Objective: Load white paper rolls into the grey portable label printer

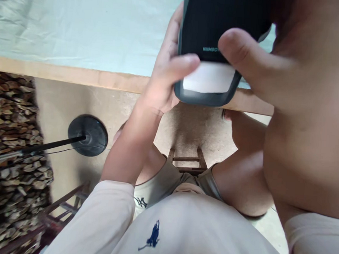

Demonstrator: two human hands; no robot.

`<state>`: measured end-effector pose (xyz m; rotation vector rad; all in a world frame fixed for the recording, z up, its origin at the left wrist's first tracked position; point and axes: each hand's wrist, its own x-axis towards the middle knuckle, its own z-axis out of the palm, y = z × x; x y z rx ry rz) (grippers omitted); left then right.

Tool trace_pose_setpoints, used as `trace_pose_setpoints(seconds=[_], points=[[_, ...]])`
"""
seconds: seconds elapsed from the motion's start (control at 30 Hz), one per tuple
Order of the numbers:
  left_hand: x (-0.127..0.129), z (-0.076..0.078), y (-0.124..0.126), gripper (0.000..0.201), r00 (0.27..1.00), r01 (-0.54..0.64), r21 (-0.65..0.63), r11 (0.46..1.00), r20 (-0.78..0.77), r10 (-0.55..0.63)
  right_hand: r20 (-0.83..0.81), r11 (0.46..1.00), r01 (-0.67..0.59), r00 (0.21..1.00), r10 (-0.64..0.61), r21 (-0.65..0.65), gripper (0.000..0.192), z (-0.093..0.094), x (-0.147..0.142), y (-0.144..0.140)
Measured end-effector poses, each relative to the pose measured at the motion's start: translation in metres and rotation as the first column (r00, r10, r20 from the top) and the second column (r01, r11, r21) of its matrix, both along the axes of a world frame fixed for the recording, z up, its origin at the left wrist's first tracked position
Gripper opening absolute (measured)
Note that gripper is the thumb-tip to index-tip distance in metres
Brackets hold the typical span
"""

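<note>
Two hands grip one dark label printer, held above the edge of the table. The left hand wraps the device's left side, thumb pressed across the lower front. The right hand closes on the right side, thumb on the front just above the white label. That label shows in the outlet slot, blank as far as visible and not yet torn off; judged, removal remains. A round stand base sits on the floor below.
</note>
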<state>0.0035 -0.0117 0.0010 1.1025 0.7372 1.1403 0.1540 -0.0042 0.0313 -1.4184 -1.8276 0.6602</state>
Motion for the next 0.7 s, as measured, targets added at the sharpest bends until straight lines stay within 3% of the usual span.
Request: trace_pose_setpoints(seconds=[0.1,0.17,0.3,0.37,0.47,0.57,0.6,0.7], points=[[0.008,0.008,-0.002,0.019,0.964,-0.093,-0.148,0.985,0.234,0.127,0.304,0.974,-0.179,0.944,0.13,0.141,0.05,0.003,-0.002,-0.001],[0.01,0.011,-0.001,0.014,0.942,-0.101,-0.193,0.976,0.297,0.156,0.282,0.959,-0.205,0.948,0.145,0.197,0.046,0.004,-0.004,-0.002],[0.008,0.01,0.0,0.016,0.96,-0.081,-0.185,0.979,0.25,0.127,0.193,0.955,-0.213,0.966,0.174,0.207,0.041,0.006,-0.007,-0.003],[0.007,0.007,0.001,0.017,0.965,-0.047,-0.157,0.986,0.248,0.086,0.205,0.958,-0.214,0.963,0.174,0.191,0.042,0.007,-0.008,-0.005],[0.008,0.006,-0.001,0.017,0.951,-0.079,-0.158,0.984,0.283,0.122,0.249,0.958,-0.223,0.953,0.175,0.181,0.044,0.009,-0.009,-0.007],[0.007,0.008,0.0,0.013,0.951,-0.031,-0.17,0.985,0.297,0.081,0.302,0.953,-0.187,0.947,0.11,0.238,0.044,0.006,-0.009,-0.007],[0.006,0.008,0.001,0.015,0.96,0.005,-0.187,0.982,0.277,0.048,0.318,0.951,-0.165,0.945,0.077,0.26,0.044,0.005,-0.008,-0.006],[-0.002,0.005,0.007,0.053,0.979,0.103,-0.245,0.964,0.198,-0.054,0.331,0.94,-0.145,0.943,0.037,0.307,0.05,0.002,-0.002,-0.003]])
